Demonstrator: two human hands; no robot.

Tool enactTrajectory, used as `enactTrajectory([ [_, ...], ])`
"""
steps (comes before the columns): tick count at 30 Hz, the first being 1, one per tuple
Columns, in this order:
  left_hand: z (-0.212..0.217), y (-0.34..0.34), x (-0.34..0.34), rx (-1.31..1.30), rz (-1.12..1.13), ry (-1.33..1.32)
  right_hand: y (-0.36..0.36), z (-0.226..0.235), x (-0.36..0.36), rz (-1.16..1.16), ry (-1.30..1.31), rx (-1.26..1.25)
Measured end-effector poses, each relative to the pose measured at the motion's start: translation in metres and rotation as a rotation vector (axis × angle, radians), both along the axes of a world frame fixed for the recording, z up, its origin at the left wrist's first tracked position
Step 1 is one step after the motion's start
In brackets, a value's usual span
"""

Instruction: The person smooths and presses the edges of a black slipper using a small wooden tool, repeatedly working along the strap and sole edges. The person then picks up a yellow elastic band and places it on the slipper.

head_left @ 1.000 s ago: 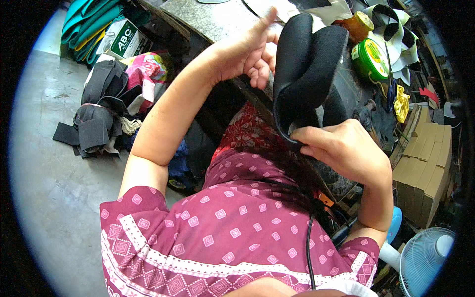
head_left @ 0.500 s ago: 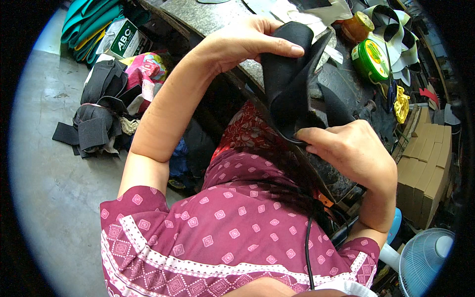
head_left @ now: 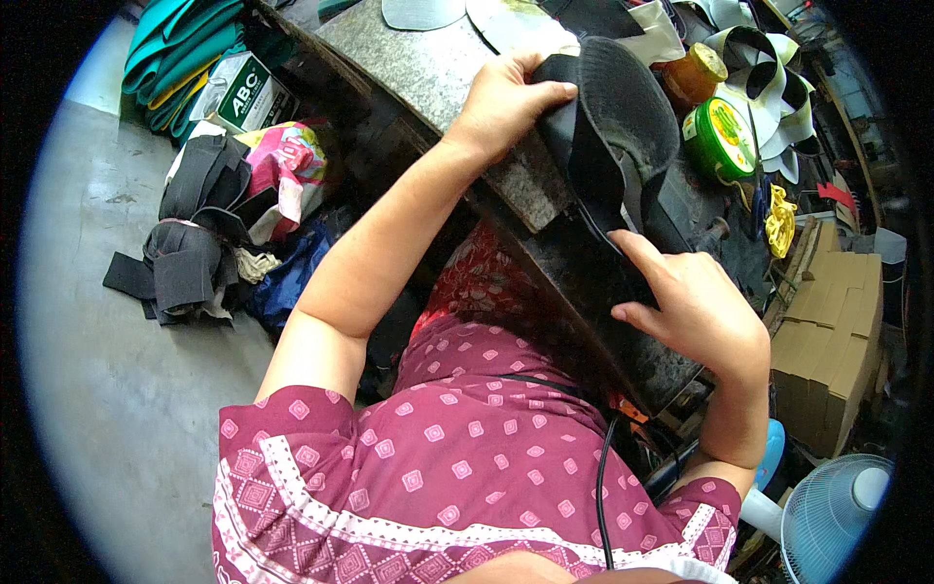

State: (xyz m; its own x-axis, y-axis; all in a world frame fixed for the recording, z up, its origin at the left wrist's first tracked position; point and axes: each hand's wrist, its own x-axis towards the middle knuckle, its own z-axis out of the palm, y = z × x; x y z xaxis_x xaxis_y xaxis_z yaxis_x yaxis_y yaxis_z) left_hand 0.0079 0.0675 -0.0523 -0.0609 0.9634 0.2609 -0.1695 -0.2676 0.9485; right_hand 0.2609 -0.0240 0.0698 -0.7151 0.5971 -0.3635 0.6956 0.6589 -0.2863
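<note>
A black shoe upper (head_left: 628, 97) is bent into a deep loop over the dark worktable, its hollow inner side facing up. My left hand (head_left: 506, 107) pinches its left rim, thumb on top and the fingers partly hidden behind it. At the lower edge of the upper, my right hand (head_left: 696, 307) lies with the index finger stretched against the material. The right thumb points away from that finger, with a gap between them.
Right of the upper stand a green round tub (head_left: 720, 136) and an amber jar (head_left: 696, 76). Beyond are pale curved strips (head_left: 764, 88) and a yellow cord bundle (head_left: 780, 222). Cardboard (head_left: 827, 331) and a fan (head_left: 837, 516) stand right; black cloth bundles (head_left: 190, 248) lie on the left floor.
The shoe upper has turned and spread into a wider loop. My left hand has moved down its left rim. My right thumb and index finger have come apart from their pinch.
</note>
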Motion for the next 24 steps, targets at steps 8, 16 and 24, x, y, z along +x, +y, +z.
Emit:
enactTrajectory([
  [8,-0.002,0.003,0.01,0.17,0.236,0.137,0.01,0.019,0.003,-0.067,0.065,-0.171],
  [16,0.003,-0.006,0.009,-0.012,0.097,-0.003,0.019,0.022,-0.005,-0.046,0.138,-0.286],
  [24,0.013,-0.014,0.024,0.23,0.232,0.092,0.078,0.007,-0.031,-0.278,0.809,0.163],
])
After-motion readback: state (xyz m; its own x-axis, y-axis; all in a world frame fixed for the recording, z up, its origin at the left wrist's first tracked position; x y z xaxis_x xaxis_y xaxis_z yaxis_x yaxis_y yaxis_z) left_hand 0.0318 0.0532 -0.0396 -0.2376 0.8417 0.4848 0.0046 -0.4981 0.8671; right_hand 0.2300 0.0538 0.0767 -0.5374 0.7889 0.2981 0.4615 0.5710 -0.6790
